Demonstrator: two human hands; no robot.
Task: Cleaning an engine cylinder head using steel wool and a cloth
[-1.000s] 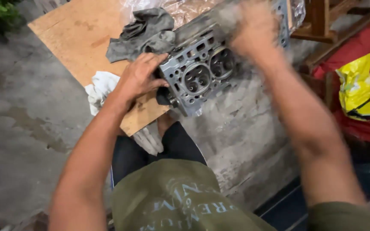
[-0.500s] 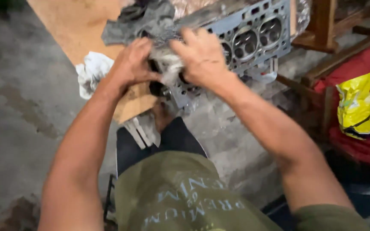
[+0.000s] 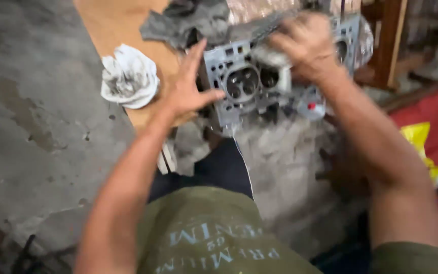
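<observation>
While steadied at upper centre of the frame by the left hand (image 3: 188,94) with fingers spread, cylinder head (image 3: 252,89) seemingly mid-wipe, right hand (image 3: 305,45) fingers pinching a rag (image 3: 269,55), grime remaining.

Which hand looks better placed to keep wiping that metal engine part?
Probably the right hand: it presses a rag onto the top of the engine part. The left hand is spread against its near end, bracing it.
</observation>
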